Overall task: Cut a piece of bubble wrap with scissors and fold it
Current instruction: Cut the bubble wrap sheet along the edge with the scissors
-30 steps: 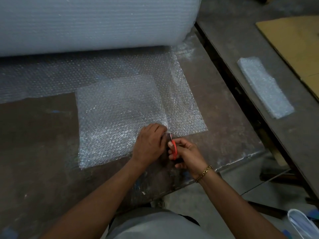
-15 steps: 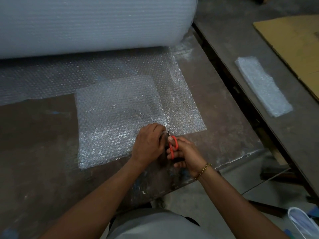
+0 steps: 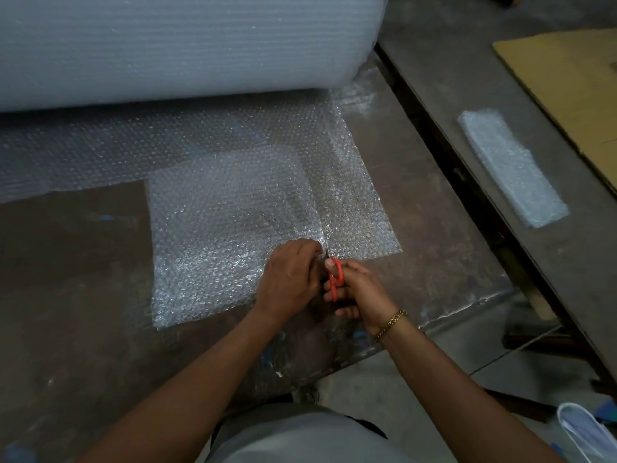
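Head view, both hands at the near edge of the bubble wrap (image 3: 233, 228). Orange-handled scissors (image 3: 335, 279) are gripped by the right hand (image 3: 359, 294), fingers curled closed through the loops; how far the blades are parted cannot be told, as only a thin sliver of metal is seen just beyond the thumb. The long axis of the scissors is directed away from the person, toward the large roll (image 3: 187, 45) lying far beyond the hands. The left hand (image 3: 288, 279) is pressed, fingers bent, onto the sheet immediately left of the blades, touching the wrap; whether anything is pinched cannot be told. The sheet is spread flat on the brown table (image 3: 73, 279), extending from the roll down to the hands, with a doubled layer left of the cut line and a single layer to its right. A folded bubble-wrap piece (image 3: 510, 168) is seen well to the right on a neighbouring surface, beside cardboard (image 3: 567, 81). A gold bracelet (image 3: 390, 325) is worn on the right wrist.
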Action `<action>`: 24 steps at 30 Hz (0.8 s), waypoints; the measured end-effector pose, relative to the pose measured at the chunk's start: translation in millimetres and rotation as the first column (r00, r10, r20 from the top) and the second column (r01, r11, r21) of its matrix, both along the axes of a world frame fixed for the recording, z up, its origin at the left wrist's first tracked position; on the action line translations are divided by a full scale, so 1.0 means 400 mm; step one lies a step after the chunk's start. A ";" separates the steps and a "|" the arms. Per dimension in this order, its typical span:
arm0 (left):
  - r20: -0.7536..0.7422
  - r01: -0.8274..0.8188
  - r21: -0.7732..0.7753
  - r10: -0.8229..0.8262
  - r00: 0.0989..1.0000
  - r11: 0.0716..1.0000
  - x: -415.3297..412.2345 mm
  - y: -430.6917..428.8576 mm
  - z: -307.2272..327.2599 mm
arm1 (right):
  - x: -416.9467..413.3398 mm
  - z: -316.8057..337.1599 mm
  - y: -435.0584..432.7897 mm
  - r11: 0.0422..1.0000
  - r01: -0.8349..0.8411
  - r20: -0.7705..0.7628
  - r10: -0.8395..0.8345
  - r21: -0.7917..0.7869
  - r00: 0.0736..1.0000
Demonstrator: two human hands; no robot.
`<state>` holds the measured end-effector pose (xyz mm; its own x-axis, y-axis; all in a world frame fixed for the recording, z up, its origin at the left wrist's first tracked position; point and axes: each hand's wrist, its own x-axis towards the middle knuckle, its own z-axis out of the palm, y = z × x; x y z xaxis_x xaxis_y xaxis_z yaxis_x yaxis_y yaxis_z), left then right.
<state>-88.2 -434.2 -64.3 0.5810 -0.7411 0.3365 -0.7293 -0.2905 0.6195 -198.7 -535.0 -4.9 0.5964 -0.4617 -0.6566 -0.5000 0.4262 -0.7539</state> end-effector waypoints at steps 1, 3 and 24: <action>0.004 -0.001 0.002 0.001 1.000 1.000 0.000 0.000 0.001 | 0.000 -0.002 0.001 1.000 -0.001 -0.002 0.001 -0.003 1.000; 0.008 -0.004 0.006 0.004 1.000 1.000 -0.001 -0.001 -0.001 | 0.000 -0.005 0.003 1.000 -0.005 -0.001 0.005 -0.016 1.000; -0.026 -0.013 0.027 0.014 1.000 1.000 0.001 -0.001 -0.005 | 0.006 -0.008 0.013 0.999 0.019 0.002 -0.019 -0.051 1.000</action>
<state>-87.8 -434.7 -66.3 0.5995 -0.7418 0.3007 -0.7086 -0.3172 0.6303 -196.4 -529.7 -8.0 0.5883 -0.5055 -0.6312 -0.4911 0.3968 -0.7755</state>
